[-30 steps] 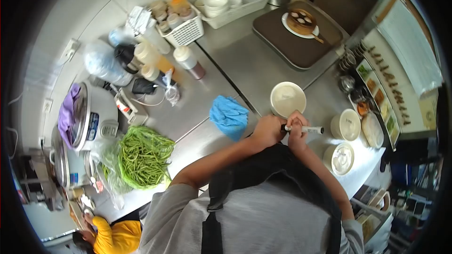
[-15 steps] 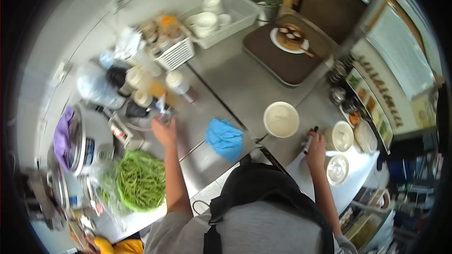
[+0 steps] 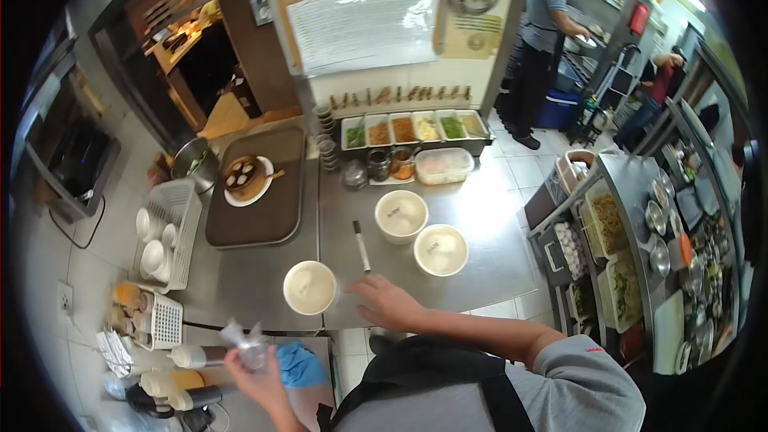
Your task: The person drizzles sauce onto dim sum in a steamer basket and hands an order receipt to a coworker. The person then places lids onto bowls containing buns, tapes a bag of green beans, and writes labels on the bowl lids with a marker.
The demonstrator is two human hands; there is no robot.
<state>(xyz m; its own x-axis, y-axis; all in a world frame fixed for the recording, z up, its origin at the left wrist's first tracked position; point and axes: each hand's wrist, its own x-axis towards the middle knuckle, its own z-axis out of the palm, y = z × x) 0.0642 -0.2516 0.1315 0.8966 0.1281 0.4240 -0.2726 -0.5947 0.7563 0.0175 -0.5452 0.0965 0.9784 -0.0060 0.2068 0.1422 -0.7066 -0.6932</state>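
Note:
In my left hand (image 3: 258, 378), at the lower left, is a small clear plastic bag (image 3: 253, 350), gripped near its gathered part; what is inside cannot be made out. My right hand (image 3: 388, 306) is held over the steel counter, fingers stretched out and nothing in them. Just beyond its fingertips lies a black-and-white marker (image 3: 361, 246). Left of that hand stands a white round tub (image 3: 310, 288). Two more such tubs, one behind (image 3: 402, 216) and one in front (image 3: 441, 250), stand to the right of the marker with dark writing on top.
A brown tray (image 3: 272, 220) bears a plate with a brown dish. Topping containers (image 3: 412, 130) line the back. At left are a crockery bin (image 3: 186, 228), squeeze bottles (image 3: 198, 356) and a blue cloth (image 3: 300, 366). A co-worker (image 3: 548, 24) stands far right, beyond the shelving (image 3: 616, 162).
My view has swung right. My right hand has let go of the marker, which now lies on the counter, and has come to the nearest tub. My left hand still holds the bag.

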